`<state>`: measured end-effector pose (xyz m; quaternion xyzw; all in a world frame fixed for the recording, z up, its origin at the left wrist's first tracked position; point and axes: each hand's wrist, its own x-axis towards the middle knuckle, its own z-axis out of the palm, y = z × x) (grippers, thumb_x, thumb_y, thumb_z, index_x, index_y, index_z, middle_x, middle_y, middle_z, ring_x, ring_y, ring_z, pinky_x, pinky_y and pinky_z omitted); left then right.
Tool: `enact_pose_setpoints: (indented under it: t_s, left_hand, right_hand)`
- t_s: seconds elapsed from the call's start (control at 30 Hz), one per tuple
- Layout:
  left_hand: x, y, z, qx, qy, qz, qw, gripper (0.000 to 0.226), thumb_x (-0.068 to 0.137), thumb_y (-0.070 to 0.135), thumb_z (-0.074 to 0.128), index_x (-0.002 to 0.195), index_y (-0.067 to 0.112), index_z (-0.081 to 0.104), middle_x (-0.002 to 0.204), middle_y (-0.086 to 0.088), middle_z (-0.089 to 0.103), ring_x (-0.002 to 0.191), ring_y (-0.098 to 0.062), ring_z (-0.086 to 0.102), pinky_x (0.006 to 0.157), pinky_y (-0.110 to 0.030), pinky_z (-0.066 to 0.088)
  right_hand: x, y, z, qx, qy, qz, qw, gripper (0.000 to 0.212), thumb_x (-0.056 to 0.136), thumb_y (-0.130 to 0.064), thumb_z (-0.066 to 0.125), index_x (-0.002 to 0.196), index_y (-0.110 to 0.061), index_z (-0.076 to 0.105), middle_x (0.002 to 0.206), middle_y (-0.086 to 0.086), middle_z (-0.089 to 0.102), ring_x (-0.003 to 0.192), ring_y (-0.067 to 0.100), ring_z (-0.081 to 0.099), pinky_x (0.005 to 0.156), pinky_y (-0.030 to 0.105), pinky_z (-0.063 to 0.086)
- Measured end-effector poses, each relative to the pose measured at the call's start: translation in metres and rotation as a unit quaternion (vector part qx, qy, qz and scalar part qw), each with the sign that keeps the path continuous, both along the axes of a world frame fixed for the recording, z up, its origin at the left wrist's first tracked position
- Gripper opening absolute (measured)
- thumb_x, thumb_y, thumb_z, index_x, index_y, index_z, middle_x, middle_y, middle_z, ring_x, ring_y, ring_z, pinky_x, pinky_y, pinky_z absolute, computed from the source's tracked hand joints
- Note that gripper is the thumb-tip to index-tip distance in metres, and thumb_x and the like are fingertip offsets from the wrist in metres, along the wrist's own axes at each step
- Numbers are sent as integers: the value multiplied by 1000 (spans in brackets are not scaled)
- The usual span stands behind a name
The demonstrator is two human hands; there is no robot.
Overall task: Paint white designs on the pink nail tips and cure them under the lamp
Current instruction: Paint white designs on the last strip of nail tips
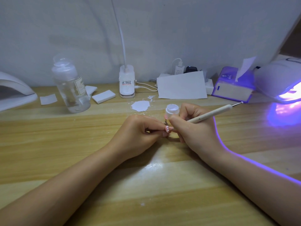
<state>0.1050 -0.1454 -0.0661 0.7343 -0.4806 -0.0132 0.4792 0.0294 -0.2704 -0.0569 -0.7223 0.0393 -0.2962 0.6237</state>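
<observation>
My left hand (141,132) pinches a pink nail tip (216,129) with white dots on it, low over the wooden table (81,144). Close beside it my right hand (193,128) grips a cream dotting pen (211,113), its working end pointing down at the nail tip and its back end slanting up to the right. A small open jar of white gel (172,110) stands just behind my fingers. At the far right a white curing lamp (280,82) glows purple onto the table.
A second white lamp (14,92) sits at the left edge. Behind stand a clear bottle (71,88), white pads (103,96), a clip lamp base (127,82), a sheet of paper (181,86) and a purple tissue box (232,85). A white smear (140,105) marks the table.
</observation>
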Motion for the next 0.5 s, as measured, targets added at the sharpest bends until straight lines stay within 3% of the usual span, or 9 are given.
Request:
enact_pose_setpoints:
  t_s: [0.3,0.5]
  left_hand:
    - [0,0,0,1,-8,2,1000,11,76,0,70,83,7,75,79,-4,72,74,-16,66,71,-36,50]
    - [1,-1,-1,1,-11,2,1000,11,76,0,70,82,7,75,79,-5,72,74,-16,66,71,-36,50]
  right_hand:
    - [-1,1,1,-3,2,1,1000,44,76,11,56,47,-11,33,28,-11,41,27,1,39,36,12,30]
    - [0,1,1,0,4,-19,1000,41,72,9,56,46,-13,32,30,-10,34,28,3,30,39,17,29]
